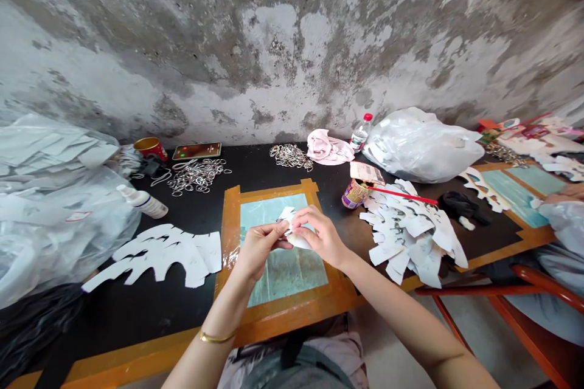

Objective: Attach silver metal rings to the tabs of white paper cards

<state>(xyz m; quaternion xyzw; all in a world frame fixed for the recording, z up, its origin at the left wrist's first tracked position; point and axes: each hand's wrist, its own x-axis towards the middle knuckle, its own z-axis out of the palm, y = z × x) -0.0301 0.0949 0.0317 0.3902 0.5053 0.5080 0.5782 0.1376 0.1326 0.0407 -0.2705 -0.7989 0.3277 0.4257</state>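
Over a pale green mat edged with brown tape, both hands meet around a small white cut piece. My left hand pinches its left side, thumb on top, beside a bit of metal. The fingers of my right hand are bent and pressed on the piece's upper right part. Fingers hide much of the piece. White scalloped pieces lie fanned out left of the mat, and a larger pile of similar pieces lies to the right. Metal rings form one heap at the back left, with another heap behind the mat.
A white bottle, a phone and bulging plastic bags are on the left. On the right stand a purple can with a red stick, a capped bottle and a white bag. A person's hand shows far right.
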